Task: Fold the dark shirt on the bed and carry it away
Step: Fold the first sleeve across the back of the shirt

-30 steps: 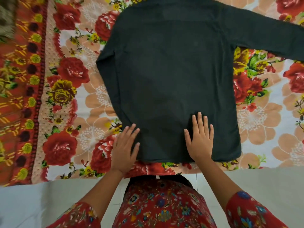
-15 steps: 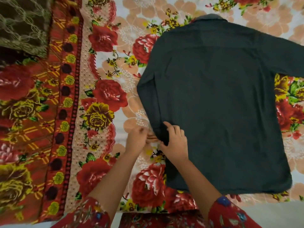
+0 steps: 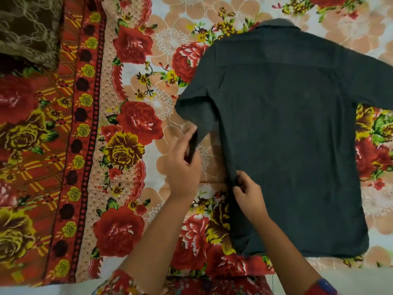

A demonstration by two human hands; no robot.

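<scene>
The dark shirt (image 3: 293, 145) lies back-up on the flowered bedsheet (image 3: 131, 116), collar at the far side, hem near the bed's front edge. Its left sleeve is folded short and sticks out to the left; the right sleeve runs off the right edge of view. My left hand (image 3: 182, 165) grips the end of the left sleeve and holds it slightly off the sheet. My right hand (image 3: 247, 192) pinches the shirt's left side edge, about halfway down the body.
A brown patterned cloth (image 3: 27, 30) lies at the far left corner. A red and yellow border strip (image 3: 80, 145) runs down the sheet's left part. The bed's front edge and pale floor (image 3: 361, 279) show at the bottom.
Both hands left the hem, where they lay flat, and moved to the shirt's left side. My left hand has pulled the sleeve end out; my right hand now pinches the side edge.
</scene>
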